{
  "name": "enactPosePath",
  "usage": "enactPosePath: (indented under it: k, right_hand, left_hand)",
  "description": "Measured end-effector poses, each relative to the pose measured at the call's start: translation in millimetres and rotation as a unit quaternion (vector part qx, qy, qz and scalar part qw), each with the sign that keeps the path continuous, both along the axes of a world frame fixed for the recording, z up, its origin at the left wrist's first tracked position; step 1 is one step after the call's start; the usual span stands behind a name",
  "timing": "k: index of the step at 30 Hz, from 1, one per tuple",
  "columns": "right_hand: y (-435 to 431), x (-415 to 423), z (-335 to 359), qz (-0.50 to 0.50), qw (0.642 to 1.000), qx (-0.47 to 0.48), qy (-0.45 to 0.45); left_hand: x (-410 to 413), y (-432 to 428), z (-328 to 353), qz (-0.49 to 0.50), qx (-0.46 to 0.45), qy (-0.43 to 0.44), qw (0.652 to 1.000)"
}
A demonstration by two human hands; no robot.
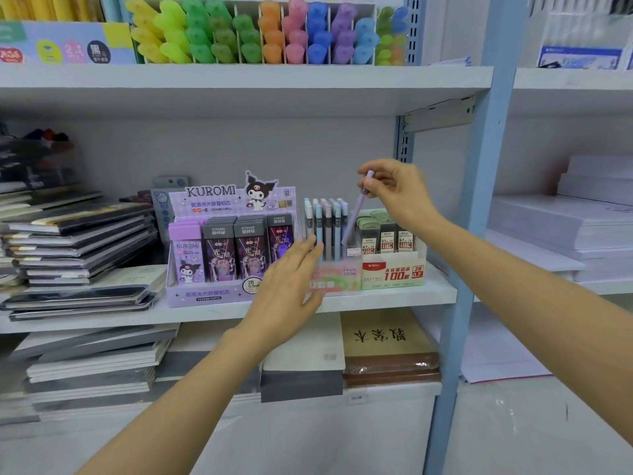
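My right hand (394,192) pinches the top of a lilac pen (356,212) that leans with its lower end inside the clear Fruit Soda pen box (337,274) on the middle shelf. Several pastel pens (325,224) stand upright in that box. My left hand (286,286) reaches forward with straight fingers; its fingertips touch the box's left front, and it partly hides the box's label.
A purple Kuromi lead-refill display (219,248) stands left of the pen box, a green lead-refill box (394,265) right of it. Notebook stacks (75,241) fill the shelf's left. Highlighters (267,32) line the upper shelf. A blue upright (479,200) bounds the bay.
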State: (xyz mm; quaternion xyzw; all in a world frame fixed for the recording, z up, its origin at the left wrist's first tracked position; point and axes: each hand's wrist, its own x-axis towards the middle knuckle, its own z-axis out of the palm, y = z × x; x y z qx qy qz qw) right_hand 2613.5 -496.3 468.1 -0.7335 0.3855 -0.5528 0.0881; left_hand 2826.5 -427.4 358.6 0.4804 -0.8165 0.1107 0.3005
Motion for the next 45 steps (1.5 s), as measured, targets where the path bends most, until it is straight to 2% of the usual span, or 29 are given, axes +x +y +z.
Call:
enactPosePath:
  k: [7, 13, 19, 26, 31, 38, 45]
  right_hand:
    - [-13, 7, -16, -0.006, 0.994, 0.002, 0.112]
    - [-17, 6, -16, 0.006, 0.996, 0.008, 0.087]
    - [-20, 2, -10, 0.024, 0.994, 0.033, 0.104]
    - [-20, 10, -13, 0.016, 0.995, 0.016, 0.098]
    - [-18, -1, -9, 0.048, 0.992, 0.039, 0.108]
    - [-20, 15, -22, 0.012, 0.997, 0.028, 0.072]
    - [-18, 16, -29, -0.068, 0.990, 0.008, 0.127]
  left_hand:
    - [3, -4, -4, 0.002, -0.001, -0.013, 1.000]
    - [2, -3, -5, 0.002, 0.007, -0.001, 1.000]
    - [2, -3, -6, 0.001, 0.004, -0.007, 1.000]
    - [0, -3, -6, 0.009, 0.011, -0.004, 1.000]
    - [1, -2, -5, 0.008, 0.007, -0.008, 1.000]
    - [-1, -1, -4, 0.007, 0.004, -0.006, 1.000]
    - [-2, 1, -3, 0.004, 0.006, -0.008, 1.000]
